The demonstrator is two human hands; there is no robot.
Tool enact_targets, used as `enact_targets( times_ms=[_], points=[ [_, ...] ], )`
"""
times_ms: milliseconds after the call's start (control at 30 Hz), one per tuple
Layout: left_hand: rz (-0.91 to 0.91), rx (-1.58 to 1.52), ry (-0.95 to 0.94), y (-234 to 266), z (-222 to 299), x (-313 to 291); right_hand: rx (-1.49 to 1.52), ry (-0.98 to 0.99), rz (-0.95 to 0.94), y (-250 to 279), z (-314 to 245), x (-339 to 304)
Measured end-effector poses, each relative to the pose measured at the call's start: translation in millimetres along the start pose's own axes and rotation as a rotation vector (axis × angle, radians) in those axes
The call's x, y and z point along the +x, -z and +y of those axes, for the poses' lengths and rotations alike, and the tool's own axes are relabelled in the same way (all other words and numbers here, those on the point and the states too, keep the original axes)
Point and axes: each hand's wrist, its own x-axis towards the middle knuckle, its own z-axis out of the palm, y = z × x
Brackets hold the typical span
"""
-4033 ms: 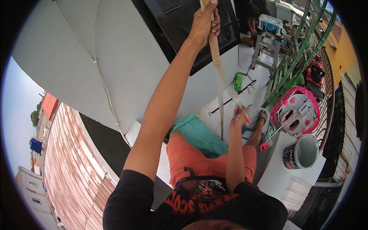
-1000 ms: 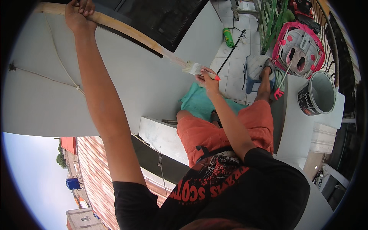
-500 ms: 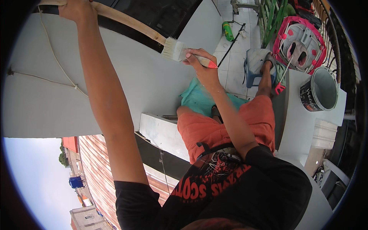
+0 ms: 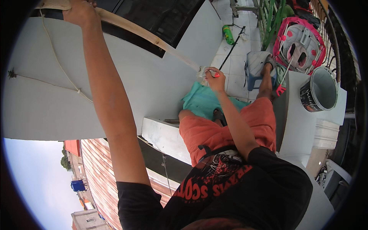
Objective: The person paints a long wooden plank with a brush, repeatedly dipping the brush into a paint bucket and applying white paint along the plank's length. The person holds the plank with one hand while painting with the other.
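At the upper left my left hand [image 4: 82, 13] is wrapped round a long strip of wood [image 4: 130, 27], which slants down to the right across the dark window and grey wall. Its lower stretch looks paler than the rest. My right hand [image 4: 216, 79] grips a paintbrush [image 4: 201, 73] with a whitish head and a red handle end, mostly hidden by my fingers. The brush's bristles are at the strip's lower right end. They appear to touch the wood, though blur softens the contact.
A dark bucket [image 4: 306, 96] stands on the white ledge [image 4: 293, 111] at right. One foot rests on a blue stool [image 4: 253, 71]; the other is beside a teal cloth [image 4: 197, 96]. A green bottle [image 4: 228, 34] lies on the tiles. Beyond the low wall, rusty roofing [image 4: 103, 165] lies below.
My right hand and the paintbrush have moved down and right along the strip to its end, uncovering the paler stretch. The left hand keeps its grip, shifted slightly in view.
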Motion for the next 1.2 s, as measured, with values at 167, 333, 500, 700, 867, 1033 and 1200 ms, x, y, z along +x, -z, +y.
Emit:
enact_targets(
  times_ms=[167,333,500,700,867,1033,1200],
  points=[
    [0.023,0.022,0.049,5,-9,5,0.492,0.086,-0.208,-35,-76,-13],
    [-0.061,-0.062,-0.012,0,-1,-1,0.499,-0.209,-0.046,6,13,17],
    [-0.029,-0.028,-0.027,9,2,-4,0.03,-0.219,0.278,44,98,13],
    [-0.004,-0.017,0.002,20,-3,-1,0.279,0.15,-0.234,-37,-74,-18],
    [-0.003,-0.018,0.004,12,-1,1,0.487,-0.077,-0.23,-24,-70,-9],
    [-0.033,-0.038,-0.018,21,-9,13,-0.075,-0.291,0.247,41,103,15],
    [0.005,-0.037,-0.023,13,-15,0,-0.057,0.115,-0.012,-12,13,8]
  ],
)
